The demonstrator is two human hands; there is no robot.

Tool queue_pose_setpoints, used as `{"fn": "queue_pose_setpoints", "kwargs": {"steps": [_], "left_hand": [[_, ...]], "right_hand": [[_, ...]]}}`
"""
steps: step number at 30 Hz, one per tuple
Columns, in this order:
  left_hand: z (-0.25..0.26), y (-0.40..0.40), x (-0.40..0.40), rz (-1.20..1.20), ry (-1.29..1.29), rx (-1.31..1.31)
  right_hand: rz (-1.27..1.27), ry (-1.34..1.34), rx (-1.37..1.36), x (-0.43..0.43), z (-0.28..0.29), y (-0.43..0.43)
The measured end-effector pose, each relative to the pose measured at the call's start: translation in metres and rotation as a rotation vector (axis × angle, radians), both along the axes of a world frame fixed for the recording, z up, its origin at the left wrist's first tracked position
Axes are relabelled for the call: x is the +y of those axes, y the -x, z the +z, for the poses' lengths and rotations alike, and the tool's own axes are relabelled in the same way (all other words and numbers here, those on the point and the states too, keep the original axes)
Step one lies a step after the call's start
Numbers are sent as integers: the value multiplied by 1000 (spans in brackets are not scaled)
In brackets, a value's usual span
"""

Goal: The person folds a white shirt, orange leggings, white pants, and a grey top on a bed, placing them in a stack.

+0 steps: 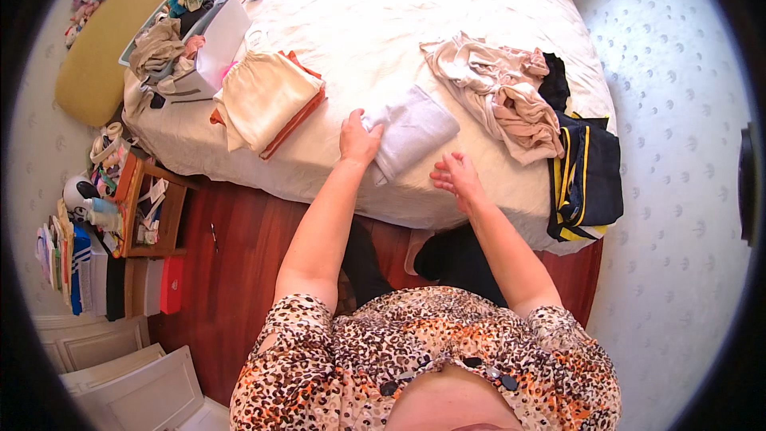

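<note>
A pale grey folded garment [413, 129] lies on the bed close to its near edge. My left hand [359, 137] is at the garment's left edge, its thumb against the fabric; whether the fingers grip it is hidden. Just off the near right corner, my right hand [458, 178] is held with fingers apart and nothing in it. To the left is a stack of folded clothes, a cream garment [269, 96] on top of a rust-orange one [293, 126]. On the right lies a loose heap of beige and pinkish clothes [497, 96].
A white storage bin [218, 48] full of clothes stands at the bed's left side. Dark clothing with yellow trim [589, 173] hangs over the near right corner of the bed [335, 179]. Left on the floor is a cluttered wooden stool [134, 209], with a pen [214, 237] nearby.
</note>
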State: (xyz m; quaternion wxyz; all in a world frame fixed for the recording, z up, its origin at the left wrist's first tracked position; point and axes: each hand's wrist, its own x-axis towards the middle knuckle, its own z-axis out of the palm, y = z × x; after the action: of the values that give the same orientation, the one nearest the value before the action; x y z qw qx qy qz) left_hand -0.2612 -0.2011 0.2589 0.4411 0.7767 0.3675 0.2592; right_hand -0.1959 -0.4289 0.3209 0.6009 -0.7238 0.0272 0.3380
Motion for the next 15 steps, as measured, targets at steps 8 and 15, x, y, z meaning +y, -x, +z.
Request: {"fn": "queue_pose_setpoints", "kwargs": {"steps": [8, 15], "left_hand": [[13, 4, 1, -31, 164, 55], [83, -14, -33, -74, -755, 94]], "right_hand": [[15, -240, 194, 31, -24, -19], [-61, -112, 125, 46, -39, -13]]}}
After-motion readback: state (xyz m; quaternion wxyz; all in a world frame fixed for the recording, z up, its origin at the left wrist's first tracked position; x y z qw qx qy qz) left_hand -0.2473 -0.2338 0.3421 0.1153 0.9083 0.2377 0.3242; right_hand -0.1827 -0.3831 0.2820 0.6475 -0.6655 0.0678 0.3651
